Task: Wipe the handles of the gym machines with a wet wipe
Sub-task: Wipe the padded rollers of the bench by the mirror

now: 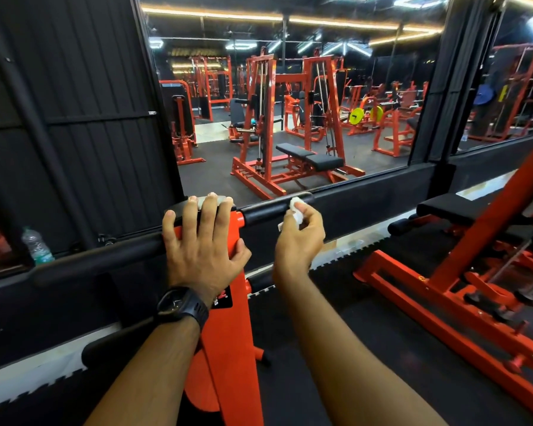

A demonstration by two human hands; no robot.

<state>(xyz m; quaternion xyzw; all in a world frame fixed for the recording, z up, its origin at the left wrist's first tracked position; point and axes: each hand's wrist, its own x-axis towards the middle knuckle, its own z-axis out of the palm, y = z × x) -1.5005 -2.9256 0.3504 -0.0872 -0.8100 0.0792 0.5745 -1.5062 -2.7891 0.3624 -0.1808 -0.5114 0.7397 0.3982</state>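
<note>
An orange machine post (225,327) rises in front of me with a black padded handle bar across its top. My left hand (202,238), with a black watch on the wrist, lies flat over the top of the post, fingers straight and hooked over the far edge. The left handle (99,261) runs down to the left. The right handle (265,212) runs up to the right. My right hand (300,233) pinches a crumpled white wet wipe (294,210) and holds it against the right handle near its end.
A large wall mirror (290,103) straight ahead reflects orange gym machines and a bench. A plastic water bottle (37,245) stands on the ledge at left. An orange bench frame (462,272) with black pads fills the right side. Black rubber mats cover the floor.
</note>
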